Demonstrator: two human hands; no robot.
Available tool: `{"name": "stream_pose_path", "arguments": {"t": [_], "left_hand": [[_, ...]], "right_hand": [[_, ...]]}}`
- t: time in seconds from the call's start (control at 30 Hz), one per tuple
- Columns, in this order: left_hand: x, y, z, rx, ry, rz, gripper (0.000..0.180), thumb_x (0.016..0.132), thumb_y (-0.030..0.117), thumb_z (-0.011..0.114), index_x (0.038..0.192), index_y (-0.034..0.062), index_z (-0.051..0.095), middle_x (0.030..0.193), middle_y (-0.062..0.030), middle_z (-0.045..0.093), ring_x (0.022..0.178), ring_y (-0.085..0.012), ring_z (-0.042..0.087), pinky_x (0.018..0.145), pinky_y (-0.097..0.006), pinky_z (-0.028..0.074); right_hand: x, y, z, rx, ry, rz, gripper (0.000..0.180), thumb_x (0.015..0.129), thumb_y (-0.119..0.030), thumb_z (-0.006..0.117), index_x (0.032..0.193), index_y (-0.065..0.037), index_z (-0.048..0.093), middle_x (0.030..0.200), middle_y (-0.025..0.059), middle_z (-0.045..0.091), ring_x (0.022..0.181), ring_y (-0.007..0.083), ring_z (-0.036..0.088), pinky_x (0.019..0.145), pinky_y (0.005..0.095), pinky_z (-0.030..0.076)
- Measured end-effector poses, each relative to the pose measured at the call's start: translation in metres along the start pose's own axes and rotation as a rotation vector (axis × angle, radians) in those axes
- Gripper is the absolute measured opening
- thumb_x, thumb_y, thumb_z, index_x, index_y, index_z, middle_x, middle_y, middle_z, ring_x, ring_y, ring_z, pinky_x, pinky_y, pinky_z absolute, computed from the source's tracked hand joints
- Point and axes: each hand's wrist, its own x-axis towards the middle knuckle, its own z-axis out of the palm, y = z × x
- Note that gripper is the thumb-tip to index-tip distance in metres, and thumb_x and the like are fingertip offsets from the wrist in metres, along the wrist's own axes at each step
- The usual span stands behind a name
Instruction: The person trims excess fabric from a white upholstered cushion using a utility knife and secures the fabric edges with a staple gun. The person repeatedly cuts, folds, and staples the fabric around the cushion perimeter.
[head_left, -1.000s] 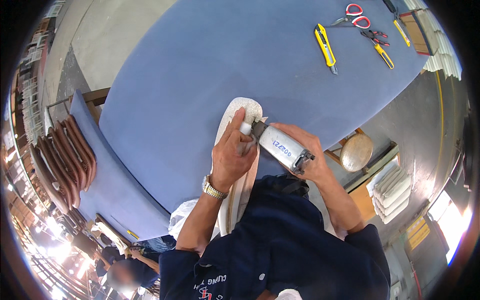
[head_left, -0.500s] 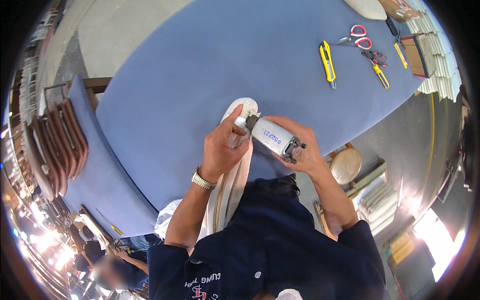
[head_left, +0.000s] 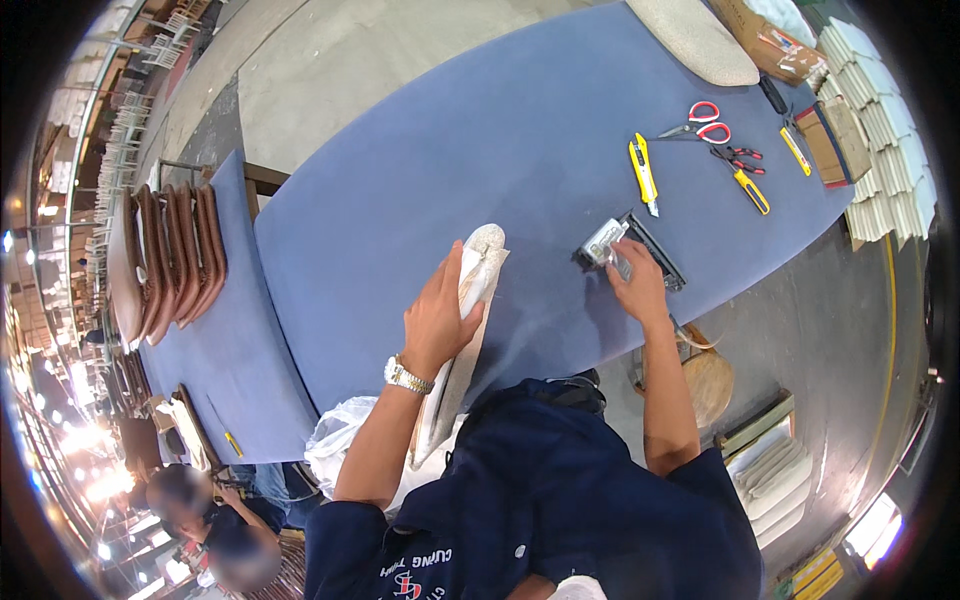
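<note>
My left hand (head_left: 440, 312), a metal watch at its wrist, grips a light fabric-covered cushion panel (head_left: 462, 370) by its edge. The panel stands tilted on its side, its far rounded end over the blue table (head_left: 400, 160) and its near end against my body. To the right, a silver and black staple gun (head_left: 606, 240) rests on the table. The fingers of my right hand (head_left: 637, 282) are curled at the near side of its body; part of the grip is hidden beneath them.
Beyond the staple gun lie a yellow cutter (head_left: 643, 172), red-handled scissors (head_left: 700, 128), pliers (head_left: 738, 158) and a yellow-handled tool (head_left: 751, 192). Brown curved frames (head_left: 175, 260) stand at left. White plastic (head_left: 340, 440) bunches beside my left forearm. Another person (head_left: 235, 520) is at lower left.
The staple gun has gone from the panel's edge to the table at right, carried by my right hand. My left hand keeps the panel, which is now turned more on its side.
</note>
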Motion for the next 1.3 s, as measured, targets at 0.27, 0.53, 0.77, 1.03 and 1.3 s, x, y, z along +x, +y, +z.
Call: {"name": "stream_pose_path", "arguments": {"t": [0.27,0.53,0.77,1.03,1.3], "left_hand": [[-0.014,0.016,0.007,0.032,0.045,-0.077,0.095,0.083,0.023,0.077,0.164,0.0204,0.028,0.150,-0.0139,0.056,0.123,-0.0332,0.065,0.081,-0.045,0.062],[0.011,0.003,0.017,0.130,0.176,-0.118,0.073,0.087,0.027,0.071,0.155,0.0168,0.047,0.106,-0.0142,0.076,0.080,-0.0356,0.074,0.066,-0.044,0.060],[0.075,-0.003,-0.011,-0.011,0.352,-0.355,0.069,0.087,0.030,0.071,0.150,0.0114,0.052,0.078,-0.0176,0.073,0.072,-0.0375,0.072,0.072,-0.049,0.058],[0.109,0.010,0.009,0.003,0.327,-0.498,0.077,0.086,0.043,0.075,0.154,0.0201,0.048,0.125,-0.0150,0.069,0.105,-0.0383,0.071,0.085,-0.050,0.058],[0.089,-0.074,0.006,-0.523,0.430,-0.102,0.081,0.078,0.025,0.088,0.147,0.0011,0.051,0.132,-0.0186,0.066,0.116,-0.0315,0.066,0.098,-0.043,0.053]], "right_hand": [[0.091,0.038,-0.018,0.033,0.159,0.181,0.046,0.086,-0.023,0.078,0.128,-0.008,0.067,0.119,0.0174,0.065,0.103,0.0331,0.070,0.088,0.0451,0.055],[0.187,0.074,-0.007,-0.289,0.030,0.261,0.055,0.083,-0.029,0.082,0.126,-0.005,0.057,0.128,0.0207,0.063,0.116,0.0423,0.064,0.099,0.0521,0.053],[0.196,0.006,-0.031,0.068,0.047,0.038,0.041,0.084,-0.013,0.077,0.122,-0.007,0.063,0.107,0.0146,0.073,0.104,0.0300,0.071,0.088,0.0413,0.055],[0.140,-0.166,0.034,0.509,0.192,-0.636,0.054,0.072,0.013,0.075,0.119,-0.014,0.073,0.137,0.0121,0.062,0.127,0.0325,0.061,0.105,0.0385,0.051],[0.088,-0.233,0.130,0.865,-0.124,-0.211,0.082,0.055,-0.009,0.095,0.131,-0.015,0.063,0.138,0.0138,0.060,0.131,0.0343,0.056,0.114,0.0435,0.042]]}}
